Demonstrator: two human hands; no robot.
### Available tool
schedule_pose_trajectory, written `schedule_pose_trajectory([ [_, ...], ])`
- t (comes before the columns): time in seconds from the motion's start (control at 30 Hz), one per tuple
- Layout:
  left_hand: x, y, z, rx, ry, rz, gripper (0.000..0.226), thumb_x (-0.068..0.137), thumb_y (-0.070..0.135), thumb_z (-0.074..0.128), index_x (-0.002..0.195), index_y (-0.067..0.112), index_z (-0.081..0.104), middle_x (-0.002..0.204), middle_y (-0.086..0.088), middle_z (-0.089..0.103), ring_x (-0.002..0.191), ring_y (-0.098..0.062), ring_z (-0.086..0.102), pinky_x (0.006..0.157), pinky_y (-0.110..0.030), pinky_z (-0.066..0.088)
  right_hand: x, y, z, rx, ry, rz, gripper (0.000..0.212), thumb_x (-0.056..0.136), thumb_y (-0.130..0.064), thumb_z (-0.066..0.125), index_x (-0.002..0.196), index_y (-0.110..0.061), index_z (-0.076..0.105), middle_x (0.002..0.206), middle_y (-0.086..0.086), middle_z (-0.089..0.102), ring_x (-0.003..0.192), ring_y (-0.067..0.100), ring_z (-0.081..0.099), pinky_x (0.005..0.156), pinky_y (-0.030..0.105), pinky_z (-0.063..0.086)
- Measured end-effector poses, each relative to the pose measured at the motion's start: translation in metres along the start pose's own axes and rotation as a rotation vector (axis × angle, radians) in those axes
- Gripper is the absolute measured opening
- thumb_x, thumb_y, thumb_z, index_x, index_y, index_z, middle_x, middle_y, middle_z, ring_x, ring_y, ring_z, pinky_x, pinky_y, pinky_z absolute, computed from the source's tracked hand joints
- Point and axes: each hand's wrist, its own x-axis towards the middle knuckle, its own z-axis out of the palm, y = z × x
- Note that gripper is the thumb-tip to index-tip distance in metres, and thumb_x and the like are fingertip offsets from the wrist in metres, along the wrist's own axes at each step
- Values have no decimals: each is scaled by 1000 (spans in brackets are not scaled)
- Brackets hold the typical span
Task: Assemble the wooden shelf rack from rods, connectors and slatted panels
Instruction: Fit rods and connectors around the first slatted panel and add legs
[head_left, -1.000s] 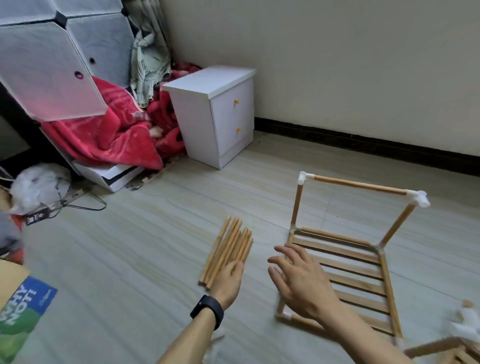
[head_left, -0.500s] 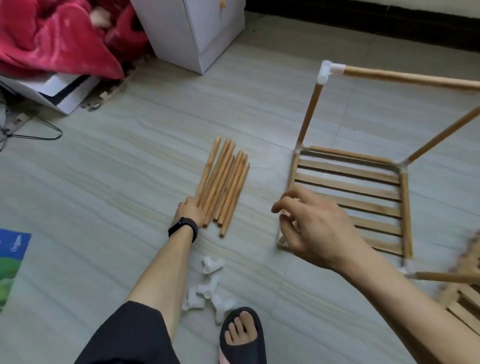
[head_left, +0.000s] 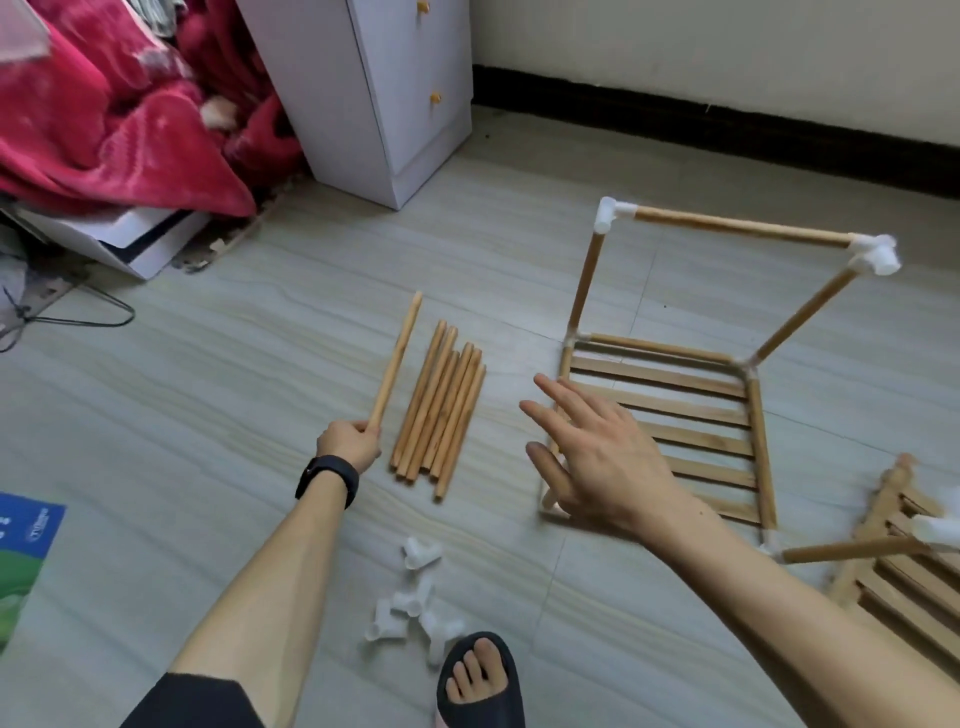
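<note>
My left hand grips one wooden rod by its near end, tilted up and away from the floor. Beside it on the right lies a bundle of several loose rods. My right hand hovers with fingers spread over the near left corner of the part-built rack, a slatted panel on the floor with two upright rods joined by a top rod through white connectors. Several loose white connectors lie near my foot. A second slatted panel lies at the right edge.
A white two-drawer cabinet stands at the back, with a red blanket heaped to its left. A black cable trails on the left floor. A blue and green package sits at the left edge. My sandalled foot is at the bottom.
My left hand has picked one rod out of the bundle and lifted it off to the left. My right hand has uncurled its fingers above the rack's corner.
</note>
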Motion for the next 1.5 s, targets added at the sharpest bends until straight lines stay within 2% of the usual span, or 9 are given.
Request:
schedule_pose_trajectory([
  [0.13, -55, 42, -27, -80, 27, 292, 36, 102, 33, 54, 130, 12, 65, 91, -3, 74, 91, -17, 67, 83, -32, 51, 1, -2, -13, 72, -119, 42, 72, 98, -71, 21, 160, -34, 22, 171, -3, 9, 156, 21, 11, 126, 43, 12],
  [0.23, -110, 74, -34, -18, 49, 585, 32, 101, 31, 57, 127, 16, 66, 111, -5, 65, 95, -18, 67, 89, -33, 51, -11, -2, -36, 423, -64, 208, 89, 89, -81, 37, 158, -26, 31, 161, 1, 36, 145, 22, 37, 120, 44, 31],
  [0.33, -165, 96, -28, 138, 63, 900, 29, 99, 28, 60, 126, 20, 67, 112, -2, 55, 98, -20, 60, 93, -34, 48, -37, 5, -61, 1022, 173, 434, 102, 69, -92, 53, 145, -23, 49, 128, 3, 67, 107, 16, 66, 88, 36, 54],
  [0.5, -223, 107, 2, 313, 5, 1232, 27, 98, 29, 62, 124, 24, 68, 113, 2, 53, 88, -16, 52, 83, -40, 52, -93, 36, -70, 1600, 459, 598, 39, 93, -51, 68, 94, -12, 71, 73, 7, 67, 57, 16, 61, 52, 26, 50],
  [0.7, -225, 111, 50, -182, -248, 623, 50, 98, 40, 59, 142, 20, 47, 138, -2, 51, 124, -16, 50, 105, -37, 45, -154, 57, -57, 1641, 724, 845, 28, 99, -37, 63, 87, -12, 69, 68, 3, 67, 52, 13, 60, 50, 26, 48],
  [0.8, -216, 113, 72, -123, -298, 460, 54, 100, 55, 45, 137, 16, 47, 133, -3, 55, 115, -18, 54, 99, -37, 45, -167, 59, -48, 1645, 729, 899, 30, 100, -38, 61, 86, -13, 68, 68, 2, 68, 54, 13, 60, 51, 27, 46],
  [1.1, -195, 110, 95, 15, -311, 531, 41, 104, 52, 26, 103, 19, 51, 84, 8, 74, 87, 0, 51, 66, -19, 30, -160, 57, -25, 1701, 643, 884, 30, 101, -34, 60, 83, -11, 65, 65, 2, 64, 55, 15, 60, 50, 28, 45],
  [1.33, -195, 104, 100, 34, -284, 618, 44, 104, 55, 26, 93, 18, 47, 81, 1, 75, 96, -32, 66, 77, -41, 48, -155, 67, -17, 1780, 525, 891, 26, 98, -36, 65, 82, -16, 64, 66, 1, 65, 55, 14, 61, 50, 26, 48],
  [1.5, -192, 96, 99, 28, -246, 622, 48, 106, 51, 26, 94, 11, 50, 82, -2, 74, 91, -32, 63, 65, -27, 39, -141, 55, -9, 1810, 506, 881, 29, 97, -38, 67, 79, -16, 65, 65, 1, 65, 57, 13, 64, 50, 26, 52],
])
